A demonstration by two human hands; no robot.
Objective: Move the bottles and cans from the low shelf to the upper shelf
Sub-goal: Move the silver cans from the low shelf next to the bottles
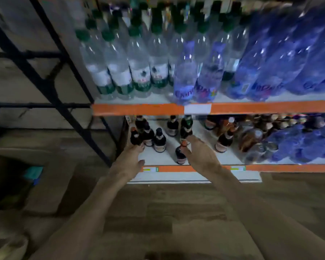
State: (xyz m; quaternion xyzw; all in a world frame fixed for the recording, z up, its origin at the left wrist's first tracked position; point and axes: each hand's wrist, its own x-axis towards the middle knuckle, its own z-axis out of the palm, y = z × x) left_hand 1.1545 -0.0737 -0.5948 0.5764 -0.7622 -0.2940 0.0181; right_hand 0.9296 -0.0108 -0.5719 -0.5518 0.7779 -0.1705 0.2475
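Several small dark bottles stand on the white low shelf [158, 158], behind its orange front rail. My left hand [132, 156] reaches in at the left and touches the base of a dark bottle with an orange cap [135, 136]; the grip itself is hidden by the blur. My right hand [201, 152] curls its fingers around the neck of another orange-capped dark bottle [180, 155] near the front edge. The upper shelf [139, 109] above carries rows of clear water bottles with green caps [120, 72] and two blue-tinted bottles [185, 79] at its front.
Shrink-wrapped packs of blue bottles [289, 59] fill the right of the upper shelf, and another blue pack [304, 145] sits low right beside brown bottles [223, 139]. A black metal frame [51, 85] stands left. An open cardboard box [17, 184] lies on the floor.
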